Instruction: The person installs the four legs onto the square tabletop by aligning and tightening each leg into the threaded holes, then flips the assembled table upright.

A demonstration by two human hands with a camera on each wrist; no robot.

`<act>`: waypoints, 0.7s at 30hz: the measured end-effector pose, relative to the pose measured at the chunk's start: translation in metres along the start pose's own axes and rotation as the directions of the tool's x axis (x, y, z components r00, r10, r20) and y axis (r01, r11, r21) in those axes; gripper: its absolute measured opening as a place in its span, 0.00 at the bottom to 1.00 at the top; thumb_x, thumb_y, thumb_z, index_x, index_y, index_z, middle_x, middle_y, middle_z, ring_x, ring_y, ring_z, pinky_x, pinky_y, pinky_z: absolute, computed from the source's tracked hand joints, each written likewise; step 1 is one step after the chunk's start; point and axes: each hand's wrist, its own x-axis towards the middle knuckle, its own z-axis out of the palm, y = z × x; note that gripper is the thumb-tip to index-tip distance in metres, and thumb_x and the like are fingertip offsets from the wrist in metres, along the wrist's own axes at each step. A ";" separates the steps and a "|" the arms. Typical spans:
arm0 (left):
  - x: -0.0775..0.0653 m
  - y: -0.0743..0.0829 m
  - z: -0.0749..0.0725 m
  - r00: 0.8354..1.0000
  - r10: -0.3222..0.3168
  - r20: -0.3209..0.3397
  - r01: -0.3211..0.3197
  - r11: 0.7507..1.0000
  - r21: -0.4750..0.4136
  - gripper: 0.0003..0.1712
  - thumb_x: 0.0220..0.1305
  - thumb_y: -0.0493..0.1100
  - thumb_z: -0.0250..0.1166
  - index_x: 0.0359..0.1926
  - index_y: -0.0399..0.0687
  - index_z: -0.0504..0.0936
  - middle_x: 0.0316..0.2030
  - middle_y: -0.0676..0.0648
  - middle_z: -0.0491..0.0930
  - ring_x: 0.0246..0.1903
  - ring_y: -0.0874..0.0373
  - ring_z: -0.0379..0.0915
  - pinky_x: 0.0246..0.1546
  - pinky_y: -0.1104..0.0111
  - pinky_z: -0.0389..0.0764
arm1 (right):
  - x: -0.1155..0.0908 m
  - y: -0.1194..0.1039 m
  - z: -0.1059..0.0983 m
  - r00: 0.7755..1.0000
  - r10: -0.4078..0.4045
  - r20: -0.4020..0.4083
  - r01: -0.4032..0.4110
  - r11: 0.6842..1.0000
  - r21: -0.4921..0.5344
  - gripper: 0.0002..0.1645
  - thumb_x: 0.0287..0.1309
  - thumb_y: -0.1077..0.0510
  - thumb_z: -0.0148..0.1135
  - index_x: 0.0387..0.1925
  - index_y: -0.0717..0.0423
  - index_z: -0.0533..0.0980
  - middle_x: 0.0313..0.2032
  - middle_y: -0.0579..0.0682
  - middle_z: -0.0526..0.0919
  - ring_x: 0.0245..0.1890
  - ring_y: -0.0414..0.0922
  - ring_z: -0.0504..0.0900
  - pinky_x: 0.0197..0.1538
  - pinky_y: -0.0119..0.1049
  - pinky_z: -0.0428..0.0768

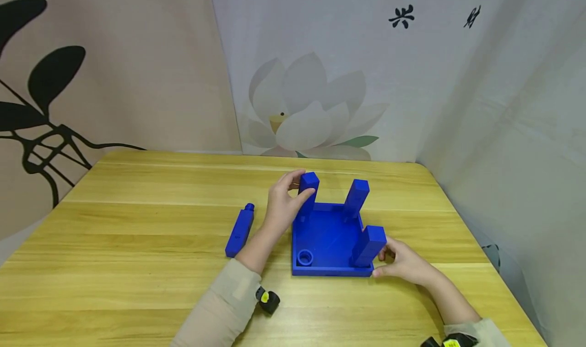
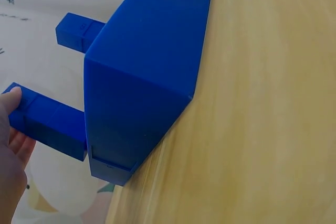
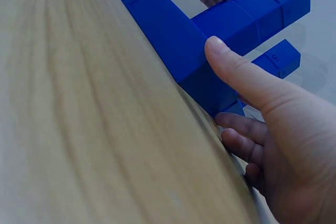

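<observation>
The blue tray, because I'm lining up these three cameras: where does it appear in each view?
Head: blue tray right of centre, below mid-height, inside showing.
Left wrist: upper middle, outside showing, cut off by the top edge.
Right wrist: upper middle, outer wall showing.
Shared landmark: left hand, by the tray's far-left corner in head, at the left edge in left wrist, top edge in right wrist.
</observation>
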 end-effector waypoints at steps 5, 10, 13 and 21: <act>0.000 -0.004 -0.001 0.999 0.038 0.031 -0.037 0.999 -0.020 0.24 0.60 0.36 0.67 0.57 0.35 0.76 0.46 0.41 0.79 0.44 0.51 0.78 0.47 0.62 0.79 | 0.000 -0.002 0.000 1.000 -0.019 0.005 0.019 1.000 0.011 0.27 0.43 0.60 0.77 0.43 0.53 0.71 0.28 0.52 0.72 0.29 0.46 0.71 0.31 0.37 0.70; 0.001 -0.007 -0.004 0.996 0.055 0.070 -0.052 0.998 -0.045 0.24 0.62 0.34 0.64 0.60 0.34 0.74 0.49 0.40 0.77 0.48 0.51 0.77 0.51 0.69 0.76 | 0.000 -0.002 0.000 1.000 -0.028 0.008 0.028 0.999 0.016 0.27 0.44 0.60 0.77 0.44 0.54 0.71 0.28 0.52 0.71 0.29 0.47 0.70 0.31 0.37 0.69; 0.001 -0.008 -0.005 0.994 0.064 0.093 -0.059 0.997 -0.056 0.25 0.64 0.34 0.63 0.61 0.33 0.72 0.52 0.39 0.76 0.50 0.50 0.76 0.52 0.69 0.75 | -0.001 -0.001 -0.001 1.000 -0.028 0.009 0.028 1.000 0.012 0.27 0.44 0.60 0.77 0.44 0.53 0.70 0.28 0.51 0.71 0.29 0.46 0.70 0.31 0.36 0.69; 0.001 -0.010 -0.007 0.989 0.045 0.143 -0.037 0.997 -0.061 0.26 0.67 0.35 0.61 0.64 0.35 0.69 0.55 0.39 0.74 0.53 0.51 0.74 0.55 0.65 0.73 | -0.001 0.000 0.000 1.000 -0.001 0.006 0.001 1.000 0.004 0.27 0.44 0.59 0.77 0.44 0.52 0.71 0.28 0.51 0.71 0.29 0.45 0.70 0.31 0.36 0.70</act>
